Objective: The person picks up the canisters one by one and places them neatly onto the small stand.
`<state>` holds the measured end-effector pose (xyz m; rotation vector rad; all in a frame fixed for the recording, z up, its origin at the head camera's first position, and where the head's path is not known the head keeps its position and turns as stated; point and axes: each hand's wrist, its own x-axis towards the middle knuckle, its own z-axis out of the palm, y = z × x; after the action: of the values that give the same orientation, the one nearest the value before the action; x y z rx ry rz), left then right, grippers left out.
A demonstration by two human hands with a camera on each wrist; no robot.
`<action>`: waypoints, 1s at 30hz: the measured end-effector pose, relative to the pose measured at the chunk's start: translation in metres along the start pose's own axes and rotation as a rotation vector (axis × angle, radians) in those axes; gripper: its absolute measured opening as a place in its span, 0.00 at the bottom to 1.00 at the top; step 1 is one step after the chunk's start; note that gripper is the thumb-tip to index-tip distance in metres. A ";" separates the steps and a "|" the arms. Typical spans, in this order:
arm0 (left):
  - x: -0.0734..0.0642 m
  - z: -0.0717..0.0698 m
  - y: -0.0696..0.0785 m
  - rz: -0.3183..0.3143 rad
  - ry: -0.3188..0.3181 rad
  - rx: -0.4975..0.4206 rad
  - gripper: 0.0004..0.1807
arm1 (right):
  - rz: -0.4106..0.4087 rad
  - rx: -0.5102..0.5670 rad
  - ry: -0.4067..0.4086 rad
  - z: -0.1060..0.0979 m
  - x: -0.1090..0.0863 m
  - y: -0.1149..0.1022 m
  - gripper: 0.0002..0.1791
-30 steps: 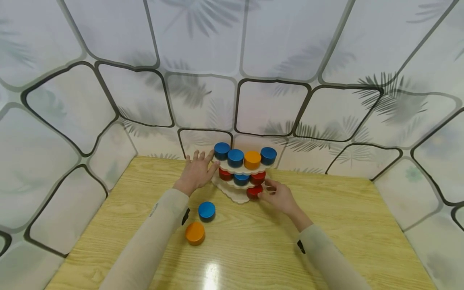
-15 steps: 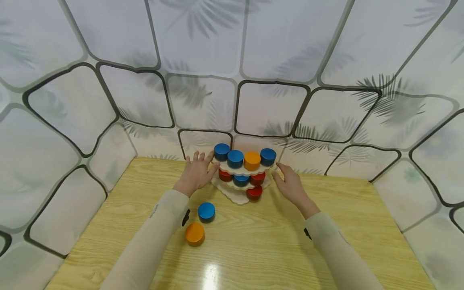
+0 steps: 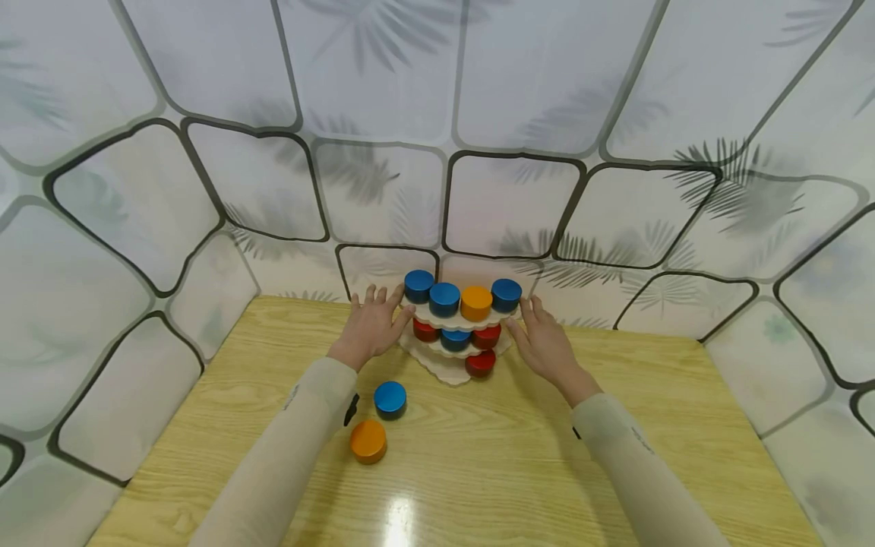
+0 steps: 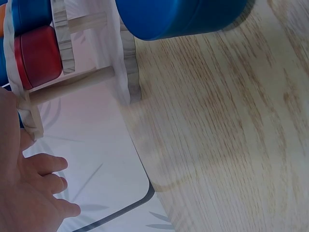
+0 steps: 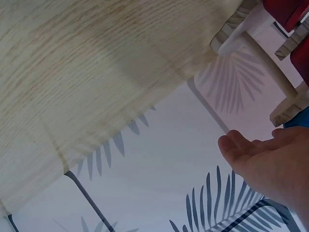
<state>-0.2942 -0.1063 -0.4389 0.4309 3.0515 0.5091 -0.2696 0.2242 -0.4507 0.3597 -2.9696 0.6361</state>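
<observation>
A pale wooden tiered stand (image 3: pixel 442 366) with scalloped edges stands at the back of the table. Its top shelf bears several round lidded tins: blue tins (image 3: pixel 444 299) and an orange tin (image 3: pixel 475 302). Red tins and a blue tin sit on the middle shelf, and one red tin (image 3: pixel 481 363) on the bottom one at the right. My left hand (image 3: pixel 369 327) has its fingers spread, thumb and forefinger at the top shelf's left edge. At the right edge of that shelf, my right hand (image 3: pixel 547 346) reaches up with extended fingers, fingertips beside the end blue tin.
Closer on the wooden table (image 3: pixel 478 471), a loose blue tin (image 3: pixel 390 400) and a loose orange tin (image 3: pixel 368 441) stand by my left forearm. A patterned white wall covering (image 3: pixel 383 190) rises right behind the stand and along both sides.
My right hand has let go of the red tin on the bottom shelf and moved up to the top shelf's right edge. The left hand has stayed in place.
</observation>
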 end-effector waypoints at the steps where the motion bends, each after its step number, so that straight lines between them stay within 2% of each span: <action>1: 0.000 0.000 0.000 0.000 0.000 -0.001 0.38 | 0.002 -0.013 -0.004 0.000 0.000 -0.001 0.39; 9: 0.000 0.002 0.001 -0.008 -0.011 0.014 0.39 | 0.022 -0.208 -0.052 0.003 0.004 -0.001 0.42; 13: -0.003 0.002 0.003 -0.016 -0.009 0.016 0.38 | 0.029 -0.255 -0.059 0.005 0.004 -0.003 0.42; 19: -0.009 0.001 0.002 -0.022 -0.005 -0.006 0.39 | 0.063 -0.239 -0.069 0.006 0.003 -0.002 0.43; 25: -0.017 0.004 -0.004 -0.005 -0.001 -0.036 0.41 | 0.072 -0.224 -0.059 0.007 0.004 -0.001 0.43; 30: -0.030 0.001 -0.009 0.000 0.001 -0.138 0.43 | 0.063 -0.231 -0.055 0.007 0.004 0.000 0.44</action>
<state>-0.2674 -0.1224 -0.4441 0.4258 2.9925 0.7148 -0.2736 0.2203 -0.4560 0.2694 -3.0726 0.2873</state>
